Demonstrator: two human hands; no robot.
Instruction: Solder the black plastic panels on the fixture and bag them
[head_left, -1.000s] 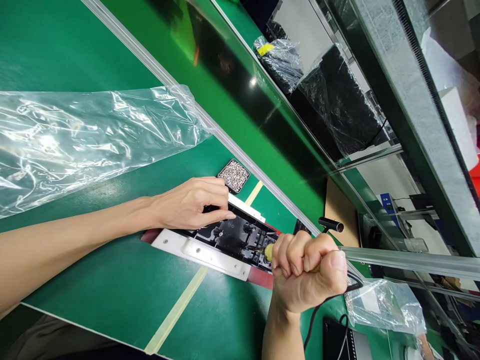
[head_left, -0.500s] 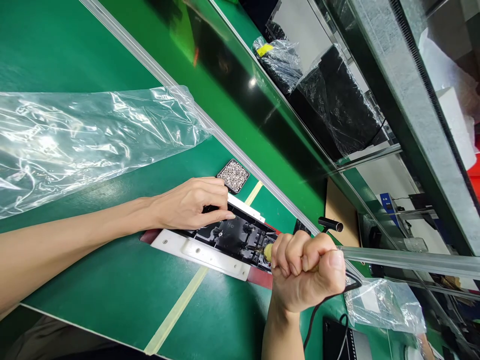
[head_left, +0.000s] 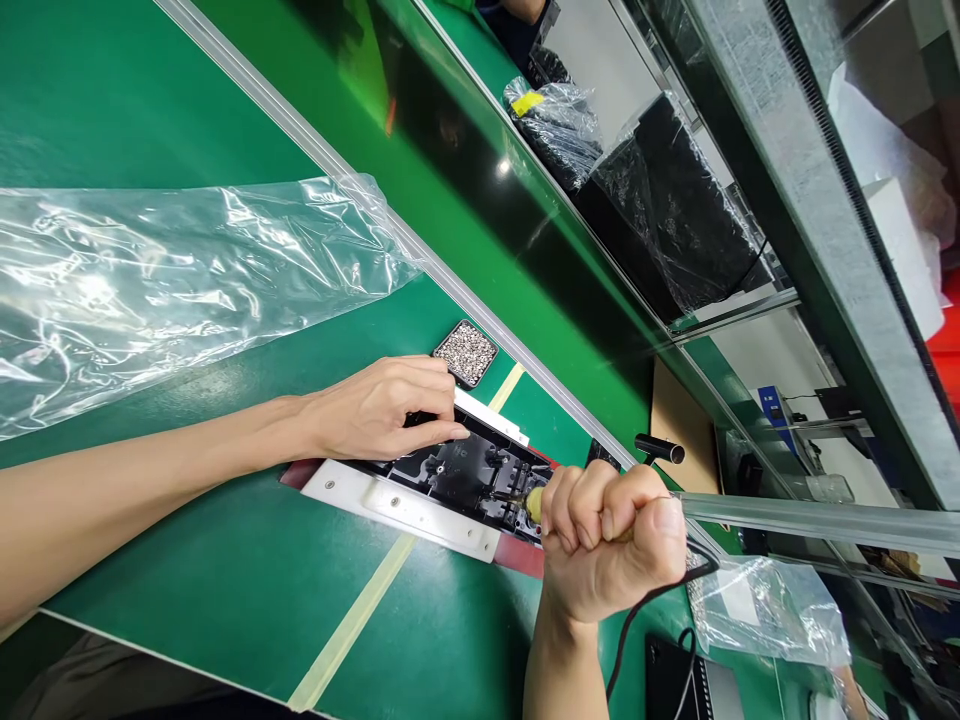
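Observation:
A black plastic housing (head_left: 450, 470) with moulded ribs lies in a white fixture (head_left: 397, 503) on the green bench. My left hand (head_left: 390, 405) rests over the housing's left part, fingers bent down at the far edge and thumb along its surface, holding it; the fingertips are partly hidden. Wrapped in a fist around a corded soldering iron (head_left: 534, 504) is my right hand (head_left: 611, 540). The iron's yellow collar shows, and its thin metal tip points left into the ribbed right end of the housing. My fist covers most of the handle.
A small square tray (head_left: 466, 353) of tiny metal parts stands just beyond the fixture. Clear plastic sheeting (head_left: 187, 285) covers the bench at left. A metal rail (head_left: 480, 305) runs behind. A black cord (head_left: 628, 625) hangs at right, near a plastic bag (head_left: 772, 610).
Both hands, the iron and the housing stay practically in place. The view shifts very slightly. At the top, part of another person has come into sight.

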